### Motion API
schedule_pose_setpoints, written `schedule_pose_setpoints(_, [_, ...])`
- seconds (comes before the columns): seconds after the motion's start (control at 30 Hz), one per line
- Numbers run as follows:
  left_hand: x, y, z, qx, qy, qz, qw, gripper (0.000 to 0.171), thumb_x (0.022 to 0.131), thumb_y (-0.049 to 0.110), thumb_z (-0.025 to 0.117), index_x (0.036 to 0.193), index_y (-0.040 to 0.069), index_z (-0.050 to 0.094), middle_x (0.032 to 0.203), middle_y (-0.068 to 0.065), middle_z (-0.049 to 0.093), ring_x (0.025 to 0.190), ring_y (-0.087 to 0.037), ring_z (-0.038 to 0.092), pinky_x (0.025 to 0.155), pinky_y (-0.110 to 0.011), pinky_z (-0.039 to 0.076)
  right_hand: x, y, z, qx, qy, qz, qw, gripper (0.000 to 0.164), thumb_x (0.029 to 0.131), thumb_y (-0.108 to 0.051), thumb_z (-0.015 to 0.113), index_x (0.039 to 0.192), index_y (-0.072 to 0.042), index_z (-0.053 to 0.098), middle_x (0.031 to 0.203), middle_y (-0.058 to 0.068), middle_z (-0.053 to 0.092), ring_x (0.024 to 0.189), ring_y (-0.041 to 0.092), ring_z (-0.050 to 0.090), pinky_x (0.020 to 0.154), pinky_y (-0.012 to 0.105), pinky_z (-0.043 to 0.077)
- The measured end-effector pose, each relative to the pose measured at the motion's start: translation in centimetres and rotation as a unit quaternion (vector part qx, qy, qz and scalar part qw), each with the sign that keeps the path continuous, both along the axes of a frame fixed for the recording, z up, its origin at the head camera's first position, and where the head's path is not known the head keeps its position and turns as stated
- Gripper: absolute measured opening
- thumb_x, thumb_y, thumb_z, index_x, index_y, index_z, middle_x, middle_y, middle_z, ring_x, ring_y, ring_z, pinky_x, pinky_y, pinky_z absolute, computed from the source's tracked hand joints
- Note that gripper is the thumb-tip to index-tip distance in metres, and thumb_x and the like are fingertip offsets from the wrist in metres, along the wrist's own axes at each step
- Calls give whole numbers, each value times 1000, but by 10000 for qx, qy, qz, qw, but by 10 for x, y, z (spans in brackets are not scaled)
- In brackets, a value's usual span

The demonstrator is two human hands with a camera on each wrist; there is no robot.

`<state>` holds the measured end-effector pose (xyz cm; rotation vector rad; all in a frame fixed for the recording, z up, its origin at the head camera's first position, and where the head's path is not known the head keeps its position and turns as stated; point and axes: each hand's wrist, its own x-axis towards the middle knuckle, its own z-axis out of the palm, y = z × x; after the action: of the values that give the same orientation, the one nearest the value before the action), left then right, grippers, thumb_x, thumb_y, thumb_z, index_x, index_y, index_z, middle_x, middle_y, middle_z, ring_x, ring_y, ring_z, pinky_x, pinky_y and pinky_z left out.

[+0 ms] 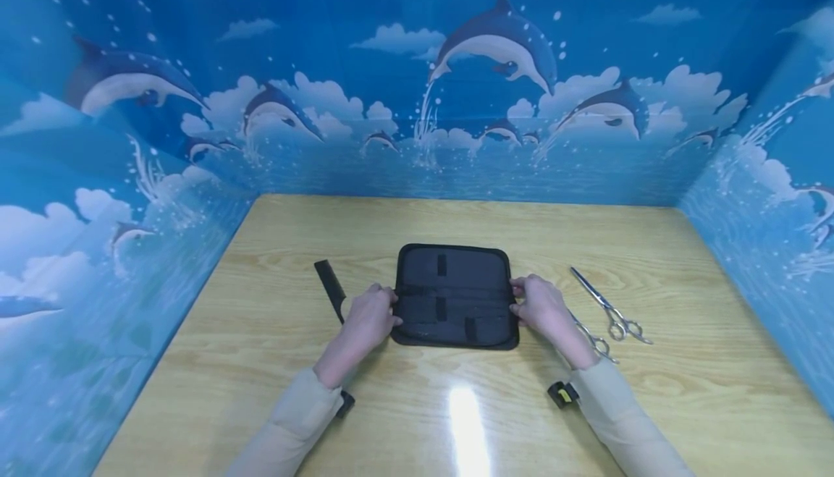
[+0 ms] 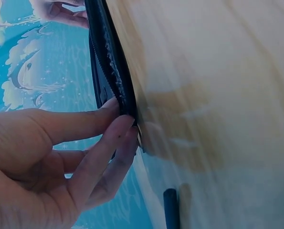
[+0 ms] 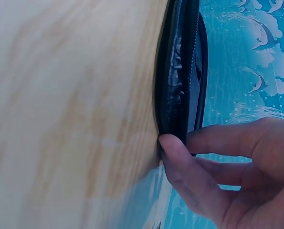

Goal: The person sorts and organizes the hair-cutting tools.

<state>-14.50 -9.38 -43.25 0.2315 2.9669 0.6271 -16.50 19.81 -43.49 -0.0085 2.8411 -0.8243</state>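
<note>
A black zip case [image 1: 423,267] lies open on the table, its dark lining and several elastic loops facing up. My left hand [image 1: 370,315] grips its left edge. On the opposite side, my right hand [image 1: 542,306] holds the right edge. In the left wrist view, the left thumb and fingertips pinch the case's zippered rim [image 2: 114,67]. The right wrist view likewise has the rim [image 3: 176,71] pinched between thumb and fingers. No tool shows in the case's loops.
A black comb [image 1: 329,283] lies left of the case, partly behind my left hand. To the right are shears [image 1: 609,306] and a second pair of scissors [image 1: 598,345], partly covered by my right wrist. Dolphin-printed cloth [image 1: 417,166] walls in the wooden table [image 1: 313,224].
</note>
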Motion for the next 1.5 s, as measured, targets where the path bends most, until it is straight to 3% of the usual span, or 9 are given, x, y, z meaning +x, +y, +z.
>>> schedule_pose_setpoints(0.27, [-4,-1,2,65,-229,66,9997,37,84,15,83,115,0,69,99,-10,62,89,-26,64,78,-40,57,2,2,1,-46,45,105,9999,56,89,-4,75,138,10,53,119,25,62,57,13,65,54,25,57])
schedule_pose_setpoints(0.5, [-5,-1,3,48,-386,83,9992,39,84,15,83,116,0,68,101,-11,63,92,-27,65,81,-40,57,4,1,0,-141,-148,126,9997,65,88,-11,79,142,10,49,126,27,60,54,11,64,56,27,58])
schedule_pose_setpoints(0.73, [-8,-2,3,62,-321,9,9995,37,82,17,85,111,0,70,101,-11,66,94,-28,65,84,-41,56,3,1,-1,-31,41,201,9998,67,86,-11,82,141,10,49,126,26,62,51,11,64,70,35,61])
schedule_pose_setpoints(0.87, [-11,-5,3,143,-344,-75,9993,34,85,18,83,111,0,71,100,-10,69,92,-27,66,83,-41,56,3,2,-1,-65,23,189,9998,67,85,-10,82,140,10,50,126,26,62,51,11,64,70,36,61])
schedule_pose_setpoints(0.97, [-14,-10,5,271,-397,-105,9988,29,89,21,79,109,2,73,98,-9,72,90,-25,68,79,-39,58,3,2,-2,-9,83,198,9998,66,85,-11,82,139,10,50,124,25,63,51,10,64,77,39,61])
schedule_pose_setpoints(1.1, [-19,-20,8,425,-211,-142,9988,21,93,23,75,104,5,75,93,-7,75,84,-21,71,74,-37,58,2,2,-4,-27,133,195,9997,66,84,-11,83,138,10,51,123,25,63,51,9,64,75,36,61])
schedule_pose_setpoints(1.27, [-29,-36,16,836,164,94,9963,16,98,22,69,105,9,75,96,-6,76,85,-21,72,72,-37,59,2,1,-5,-139,62,128,9998,68,84,-10,83,139,10,49,125,26,61,52,10,63,59,28,59])
schedule_pose_setpoints(1.4, [-37,-50,19,1311,777,326,9878,17,101,19,65,109,10,76,103,-7,76,87,-24,73,72,-38,60,2,1,-4,-267,-28,37,9996,68,84,-8,82,140,10,48,127,28,59,54,11,63,49,22,56])
schedule_pose_setpoints(1.5, [-42,-62,20,1560,1197,528,9791,17,101,17,64,111,8,75,106,-11,75,88,-27,74,70,-41,61,1,2,-4,-245,-35,57,9997,67,85,-8,82,140,10,48,127,28,59,54,10,63,53,25,58])
